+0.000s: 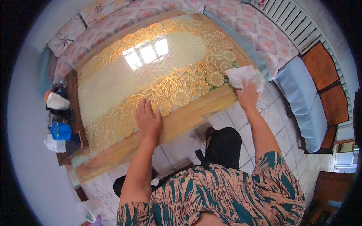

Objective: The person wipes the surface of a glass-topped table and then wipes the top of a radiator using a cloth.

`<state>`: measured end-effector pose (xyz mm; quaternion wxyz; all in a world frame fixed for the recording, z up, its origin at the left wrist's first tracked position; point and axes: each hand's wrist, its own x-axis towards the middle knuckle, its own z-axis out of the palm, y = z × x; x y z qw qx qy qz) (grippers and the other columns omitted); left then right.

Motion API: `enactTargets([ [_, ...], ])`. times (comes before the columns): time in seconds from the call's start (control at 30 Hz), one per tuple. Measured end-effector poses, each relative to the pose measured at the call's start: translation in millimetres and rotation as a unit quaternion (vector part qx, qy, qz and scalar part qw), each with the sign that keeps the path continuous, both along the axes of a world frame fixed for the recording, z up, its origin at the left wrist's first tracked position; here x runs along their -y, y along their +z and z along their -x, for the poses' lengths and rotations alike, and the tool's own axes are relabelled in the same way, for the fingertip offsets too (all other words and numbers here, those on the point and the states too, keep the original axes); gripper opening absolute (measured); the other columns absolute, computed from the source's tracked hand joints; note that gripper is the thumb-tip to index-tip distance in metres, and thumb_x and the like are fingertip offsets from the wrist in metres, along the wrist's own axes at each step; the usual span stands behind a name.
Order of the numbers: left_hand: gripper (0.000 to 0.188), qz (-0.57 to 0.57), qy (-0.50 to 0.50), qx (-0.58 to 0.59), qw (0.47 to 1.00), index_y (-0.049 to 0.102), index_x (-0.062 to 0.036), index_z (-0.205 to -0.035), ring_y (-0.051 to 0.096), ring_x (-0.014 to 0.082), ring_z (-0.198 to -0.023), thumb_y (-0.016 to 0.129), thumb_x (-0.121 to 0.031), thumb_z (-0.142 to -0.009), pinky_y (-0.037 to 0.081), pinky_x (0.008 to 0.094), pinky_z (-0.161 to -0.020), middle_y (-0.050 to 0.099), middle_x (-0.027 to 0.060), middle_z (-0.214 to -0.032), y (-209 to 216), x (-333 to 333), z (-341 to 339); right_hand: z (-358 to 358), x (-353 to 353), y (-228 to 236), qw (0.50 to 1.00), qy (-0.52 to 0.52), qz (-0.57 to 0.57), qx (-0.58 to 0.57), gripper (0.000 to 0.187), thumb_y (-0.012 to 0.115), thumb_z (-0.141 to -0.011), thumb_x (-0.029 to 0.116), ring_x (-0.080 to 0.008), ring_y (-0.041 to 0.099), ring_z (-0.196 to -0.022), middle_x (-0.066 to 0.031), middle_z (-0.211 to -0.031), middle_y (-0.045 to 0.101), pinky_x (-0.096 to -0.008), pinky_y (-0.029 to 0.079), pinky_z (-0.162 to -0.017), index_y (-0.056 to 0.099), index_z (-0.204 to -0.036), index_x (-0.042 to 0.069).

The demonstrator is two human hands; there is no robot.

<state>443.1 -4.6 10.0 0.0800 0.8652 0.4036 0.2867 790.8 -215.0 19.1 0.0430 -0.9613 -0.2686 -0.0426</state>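
Observation:
A low table with a wooden-toned border (203,113) lies in front of me, covered by a golden flower-patterned lace tablecloth (177,94) that seems to be under a clear, shiny sheet. My left hand (148,118) rests flat on the lace near the table's close edge, fingers stretched out and holding nothing. At the right corner, my right hand (248,94) presses on a crumpled white cloth (241,74), with its fingers over the near part of it. The cloth lies spread against the tabletop.
A brown tray or box (81,128) at the left end bears a white roll (57,101) and a blue cup (61,130). Patterned sofa cushions (260,32) line the far side. A light-blue covered seat (301,98) stands at right, above floor tiles (271,101).

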Motion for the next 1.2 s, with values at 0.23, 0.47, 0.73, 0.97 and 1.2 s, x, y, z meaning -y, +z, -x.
enactTargets([
  [0.23, 0.053, 0.062, -0.045, 0.107, 0.991, 0.049, 0.0024, -0.127, 0.043, 0.0360, -0.126, 0.062, -0.020, -0.081, 0.031, 0.0444, -0.108, 0.049, 0.0202, -0.133, -24.6, -24.7, 42.9, 107.9, -4.8, 5.8, 0.989, 0.149, -0.017, 0.007, 0.067, 0.066, -0.079, 0.038, -0.0347, 0.030, -0.134, -0.0170, -0.144, 0.035, -0.0577, 0.031, -0.100, 0.044, -0.139, 0.021],
  [0.47, 0.050, 0.028, 0.151, -0.004, 0.988, 0.049, 0.0018, -0.128, 0.042, 0.0356, -0.127, 0.061, -0.022, -0.084, 0.032, 0.0453, -0.107, 0.047, 0.0202, -0.135, -36.9, -33.4, 196.7, 233.0, -38.9, 5.4, 0.943, 0.331, -0.025, 0.012, 0.070, 0.068, -0.077, 0.038, -0.0351, 0.030, -0.135, -0.0166, -0.145, 0.035, -0.0546, 0.031, -0.100, 0.042, -0.140, 0.023],
  [0.73, 0.056, 0.001, 0.285, -0.117, 0.951, 0.046, -0.0006, -0.132, 0.037, 0.0349, -0.131, 0.055, -0.036, -0.090, 0.027, 0.0479, -0.108, 0.045, 0.0195, -0.138, -19.5, 4.3, 271.2, 325.0, -68.1, 18.7, 0.860, 0.501, -0.076, -0.065, 0.071, 0.070, -0.075, 0.034, -0.0353, 0.033, -0.135, -0.0156, -0.143, 0.039, -0.0538, 0.032, -0.103, 0.043, -0.139, 0.022],
  [0.97, 0.057, -0.034, 0.281, -0.080, 0.956, 0.046, -0.0022, -0.133, 0.038, 0.0343, -0.131, 0.053, -0.039, -0.090, 0.025, 0.0497, -0.108, 0.043, 0.0176, -0.140, -36.1, 8.1, 286.7, 196.7, -34.4, 7.2, 0.926, 0.373, -0.041, -0.035, 0.066, 0.065, -0.076, 0.025, -0.0295, 0.034, -0.135, -0.0133, -0.145, 0.038, -0.0514, 0.035, -0.101, 0.045, -0.138, 0.023],
  [1.2, 0.034, -0.100, 0.320, 0.055, 0.941, 0.056, -0.0018, -0.114, 0.049, 0.0356, -0.110, 0.054, -0.026, -0.091, 0.038, 0.0462, -0.096, 0.056, 0.0156, -0.120, -33.8, -16.0, 299.1, 171.6, -32.9, 3.2, 0.969, 0.240, 0.015, -0.061, 0.066, 0.066, -0.078, 0.030, -0.0343, 0.030, -0.135, -0.0143, -0.147, 0.034, -0.0567, 0.035, -0.098, 0.042, -0.140, 0.023],
])
